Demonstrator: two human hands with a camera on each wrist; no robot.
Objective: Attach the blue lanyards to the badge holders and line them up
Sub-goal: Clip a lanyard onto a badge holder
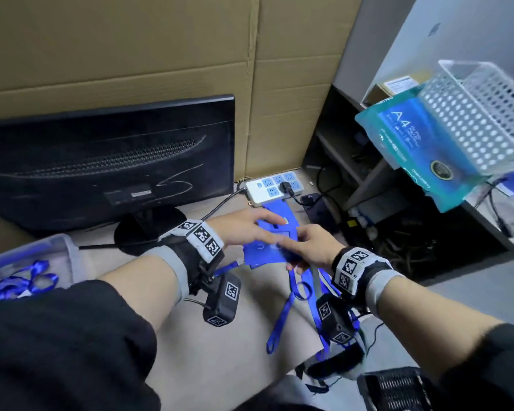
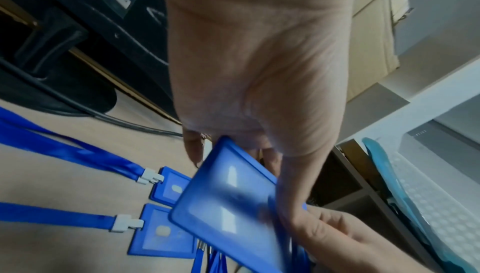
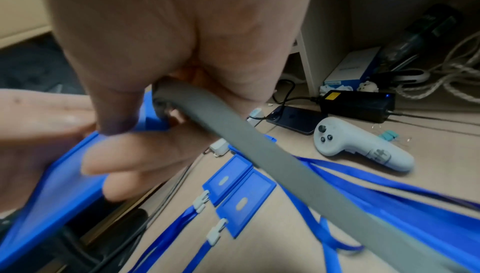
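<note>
Both hands on one blue holder [image 2: 228,205]: left hand [image 1: 244,229] pinches it, right hand [image 1: 312,247] grips its edge above two holders [image 3: 241,193] on the floor.

Blue badge holder [image 2: 228,209] midair (tilted); two w/ lanyards [image 2: 64,150] below.

The blue badge holder [image 2: 228,211] smears with motion, its far end hidden under the left hand [image 2: 254,62]; beside it, the right hand [image 3: 161,31] covers whatever clip it holds, and the grey strap [image 3: 259,154] runs past the frame's edge
</note>
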